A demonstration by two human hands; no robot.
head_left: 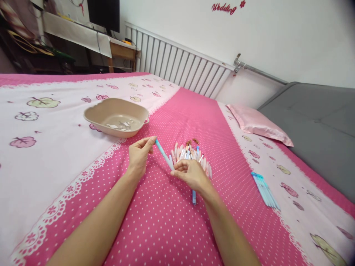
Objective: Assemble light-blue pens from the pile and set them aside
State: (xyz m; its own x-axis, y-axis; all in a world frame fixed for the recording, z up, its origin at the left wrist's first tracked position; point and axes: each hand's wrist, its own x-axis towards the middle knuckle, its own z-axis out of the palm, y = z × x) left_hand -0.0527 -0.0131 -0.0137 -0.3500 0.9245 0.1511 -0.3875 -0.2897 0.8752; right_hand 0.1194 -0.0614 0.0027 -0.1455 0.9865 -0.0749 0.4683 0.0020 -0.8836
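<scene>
A light blue pen (163, 153) slants between my two hands above the pink dotted bedspread. My left hand (141, 153) pinches its upper, bluer end between thumb and fingers. Around the paler lower end, the fingers of my right hand (192, 173) are closed. Just behind the right hand lies a pile of pink, white and blue pens (181, 150), partly hidden by that hand. Small brown shapes (195, 141) show at the pile's far edge. One blue pen end (194, 197) sticks out below my right wrist.
Left of the pile stands a beige plastic basin (115, 107) with small white pieces (124, 125) inside. Several light blue pens (264, 190) lie side by side at the right. Farther back are a pink pillow (257, 123), a grey headboard (313, 118) and white bed rails (180, 55).
</scene>
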